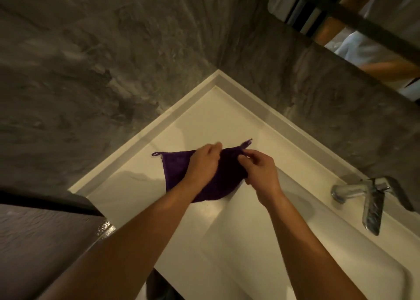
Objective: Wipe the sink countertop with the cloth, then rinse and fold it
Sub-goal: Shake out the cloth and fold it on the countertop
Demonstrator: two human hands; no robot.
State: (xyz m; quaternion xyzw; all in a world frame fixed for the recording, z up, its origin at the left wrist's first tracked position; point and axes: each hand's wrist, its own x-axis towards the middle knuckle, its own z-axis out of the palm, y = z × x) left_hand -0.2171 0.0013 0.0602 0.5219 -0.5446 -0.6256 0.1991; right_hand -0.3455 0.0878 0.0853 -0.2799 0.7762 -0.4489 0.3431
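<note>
White counter (127, 186) fills the centre of the frame, corner wedged into dark grey marbled wall (91, 61), with a raised white lip (141, 136) running along both wall edges. Surface is glossy, with shadows on it. Sink basin (295, 254) dips in at lower right. Chrome faucet (370, 199) sits at right edge of frame, spout pointing down toward the basin. Mirror (363, 27) in upper right reflects part of a person in light clothing. Dark cabinet or door panel (34, 243) at lower left.

Purple cloth (175, 170) lies on the counter near the corner, partly folded, small hanging loops sticking out at upper left and upper right corners. Left hand (202, 165) rests on the middle of the cloth, fingers curled and pinching the top edge. Right hand (259, 174) pinches the cloth's right edge, fingers narrow. Both forearms enter from bottom of frame.
</note>
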